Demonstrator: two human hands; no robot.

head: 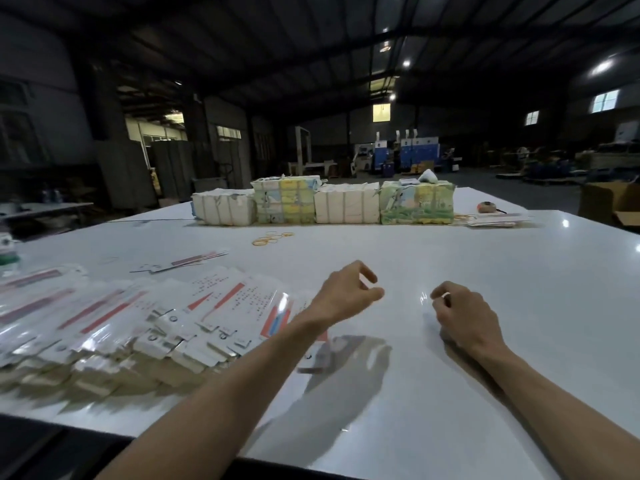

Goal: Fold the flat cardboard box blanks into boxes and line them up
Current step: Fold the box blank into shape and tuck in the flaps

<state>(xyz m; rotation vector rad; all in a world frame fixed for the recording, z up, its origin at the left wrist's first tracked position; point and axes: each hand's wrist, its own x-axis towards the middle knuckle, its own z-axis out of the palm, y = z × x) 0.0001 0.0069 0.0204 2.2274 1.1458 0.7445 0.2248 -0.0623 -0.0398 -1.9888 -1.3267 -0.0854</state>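
The flat box blanks [145, 320] lie fanned in a heap on the left of the white desk [450, 254], beside my left forearm. My left hand [343, 294] hovers, fingers [367, 274] loosely curved, holding nothing. My right hand [464, 317] rests on the desk, curled under; whether it grips anything I cannot tell. Rubber bands [272, 238] and wrapped bundles [322, 204] lie beyond.

Glossy white table [450, 258]; glossy printed cardboard box blanks [239, 303].
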